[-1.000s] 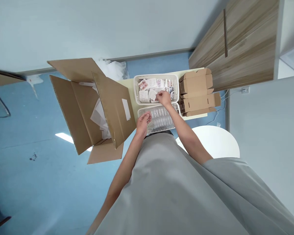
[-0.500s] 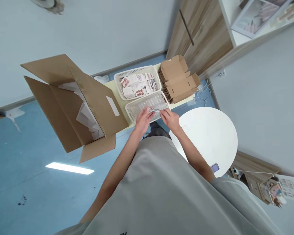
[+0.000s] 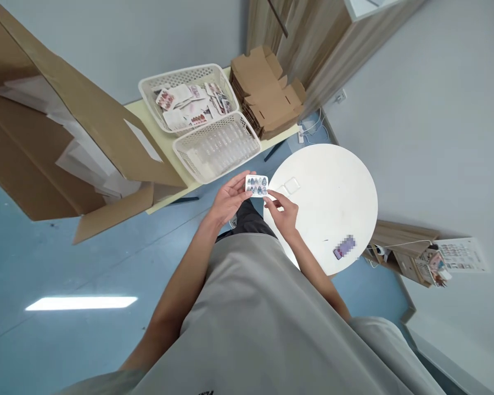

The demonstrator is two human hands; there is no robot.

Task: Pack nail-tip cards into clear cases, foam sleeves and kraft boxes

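My left hand [image 3: 229,198] holds a small clear packet of patterned press-on nails [image 3: 257,185] by its left edge, in front of my body. My right hand [image 3: 283,212] pinches the packet's lower right corner. Both hands hover over the gap between the yellow table [image 3: 148,118] and the round white table [image 3: 333,192]. Behind the hands stand two white baskets: the near one [image 3: 218,147] holds clear packets, the far one [image 3: 181,82] holds several printed nail packets.
A large open cardboard box [image 3: 66,126] with white paper inside stands at the left. A stack of flat brown mailer boxes [image 3: 267,93] lies right of the baskets. A phone [image 3: 344,247] and a clear small case [image 3: 291,185] rest on the round table. Wooden cabinet at the back.
My right hand took a packet from the far basket and brought it toward me. Both hands now hold it nearer my body, and the view has swung right toward the round table.
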